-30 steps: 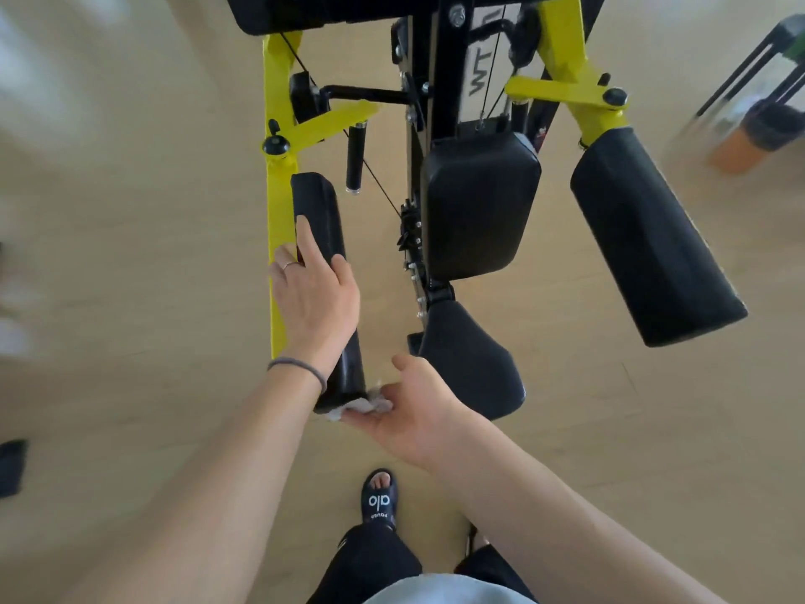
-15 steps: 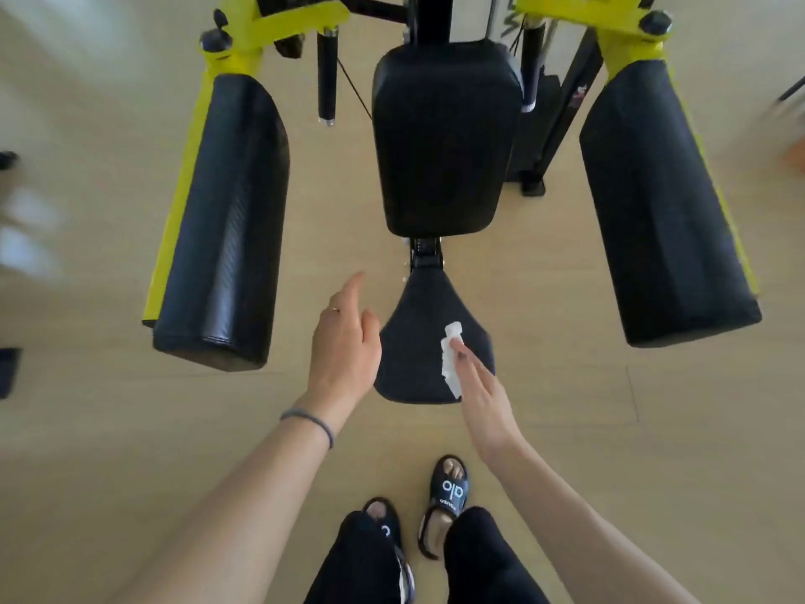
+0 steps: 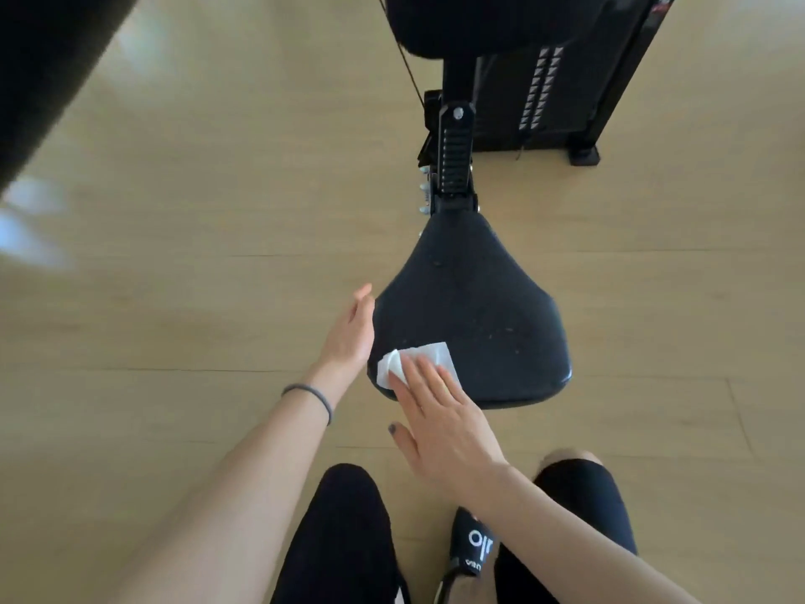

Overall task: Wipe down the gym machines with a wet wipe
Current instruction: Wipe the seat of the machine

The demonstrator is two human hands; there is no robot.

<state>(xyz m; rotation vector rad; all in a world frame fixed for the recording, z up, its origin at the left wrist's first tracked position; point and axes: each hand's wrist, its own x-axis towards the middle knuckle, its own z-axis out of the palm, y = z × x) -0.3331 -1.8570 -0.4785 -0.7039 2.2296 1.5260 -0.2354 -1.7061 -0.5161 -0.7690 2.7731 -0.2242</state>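
One view only, from the head, looking down. Both hands work at the seat (image 3: 475, 316), a black pad that widens toward the person. The right hand (image 3: 440, 425) lies flat with fingers straight and together, pressing the wipe (image 3: 416, 357) onto the seat's near-left corner; the wipe is white, crumpled, and partly covered by the fingertips. The left hand (image 3: 350, 337) is spread loosely, palm turned inward, touching or just beside the seat's left edge; whether it braces the pad I cannot tell.

As for progress, the wipe sits at one corner, so most of the seat looks yet to be covered: pale specks show across its middle and right side. Its far narrow end, the back pad (image 3: 479, 24) at the top edge, and the post (image 3: 455, 150) between them also look to be left. Whether other parts of the machine are done, this view does not say.

Around the seat, the floor (image 3: 196, 255) is pale wood. A weight stack (image 3: 549, 93) stands beyond the post, a dark blurred shape (image 3: 48, 71) fills the top-left corner, and the person's knees and a sandal (image 3: 472, 547) lie below. Nothing blocks a sweep across the pad; the left hand sits clear of the wipe's likely path.
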